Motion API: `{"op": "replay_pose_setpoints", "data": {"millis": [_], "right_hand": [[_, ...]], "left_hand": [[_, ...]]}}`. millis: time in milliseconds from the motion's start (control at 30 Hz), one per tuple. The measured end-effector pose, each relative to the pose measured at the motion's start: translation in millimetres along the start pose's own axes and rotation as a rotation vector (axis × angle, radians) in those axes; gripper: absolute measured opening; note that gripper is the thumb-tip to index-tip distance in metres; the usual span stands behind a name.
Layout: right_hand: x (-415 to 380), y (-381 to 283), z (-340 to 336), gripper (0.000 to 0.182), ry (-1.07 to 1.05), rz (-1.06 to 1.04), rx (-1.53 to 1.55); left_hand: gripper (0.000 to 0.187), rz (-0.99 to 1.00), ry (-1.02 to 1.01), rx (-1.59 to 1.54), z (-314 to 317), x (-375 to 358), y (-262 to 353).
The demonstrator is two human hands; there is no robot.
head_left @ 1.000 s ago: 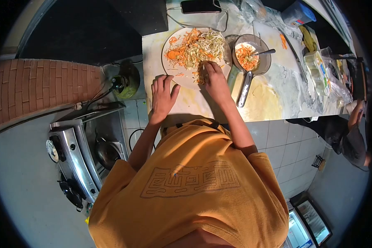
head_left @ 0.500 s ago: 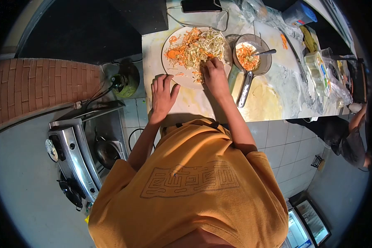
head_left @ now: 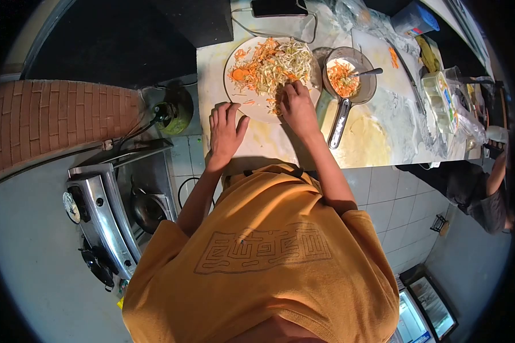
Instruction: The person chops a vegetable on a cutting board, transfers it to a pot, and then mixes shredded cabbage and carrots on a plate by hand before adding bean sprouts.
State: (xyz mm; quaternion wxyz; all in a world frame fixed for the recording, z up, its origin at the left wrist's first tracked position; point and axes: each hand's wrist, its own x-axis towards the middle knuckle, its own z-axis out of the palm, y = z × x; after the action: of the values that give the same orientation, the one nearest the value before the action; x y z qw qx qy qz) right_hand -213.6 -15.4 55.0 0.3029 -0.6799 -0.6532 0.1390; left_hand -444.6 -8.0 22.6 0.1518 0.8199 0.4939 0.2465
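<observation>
A large round plate on the table bears shredded carrot, pale bean sprouts and an orange carrot piece. My right hand reaches over the plate's near right side, fingers curled down and pinched into the shredded vegetables; its fingertips are partly hidden. Flat at the plate's near left rim lies my left hand, open, fingers apart, holding nothing. To the right of the plate stands a saucepan containing shredded carrot in a pale mixture, with a spoon leaning in it.
A phone with a cable lies behind the plate. Toward the right are a white cutting board, a blue tub and plastic packaging. A stove stands lower left. Another person is at the far right.
My hands stay almost where they were, the right still at the vegetables. At the far right, the other person's arm has shifted slightly and a whitish item beside it has moved up.
</observation>
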Motion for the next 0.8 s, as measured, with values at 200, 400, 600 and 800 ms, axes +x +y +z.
{"op": "replay_pose_setpoints", "data": {"millis": [200, 400, 600, 800], "right_hand": [[5.0, -1.0, 6.9, 0.015, -0.017, -0.012, -0.022], [4.7, 3.0, 14.4, 0.011, -0.030, -0.102, -0.189], [7.3, 7.1, 11.8, 0.016, -0.042, -0.156, -0.255], [5.8, 9.2, 16.2, 0.016, 0.008, -0.128, -0.315]], "left_hand": [[0.045, 0.019, 0.029, 0.025, 4.7, -1.1, -4.1], [0.045, 0.002, 0.007, 0.018, 1.2, -0.5, -1.3], [0.044, 0.000, -0.003, -0.005, -0.6, -0.3, -0.6], [0.044, 0.009, 0.006, 0.005, -0.1, -0.2, -1.4]]}}
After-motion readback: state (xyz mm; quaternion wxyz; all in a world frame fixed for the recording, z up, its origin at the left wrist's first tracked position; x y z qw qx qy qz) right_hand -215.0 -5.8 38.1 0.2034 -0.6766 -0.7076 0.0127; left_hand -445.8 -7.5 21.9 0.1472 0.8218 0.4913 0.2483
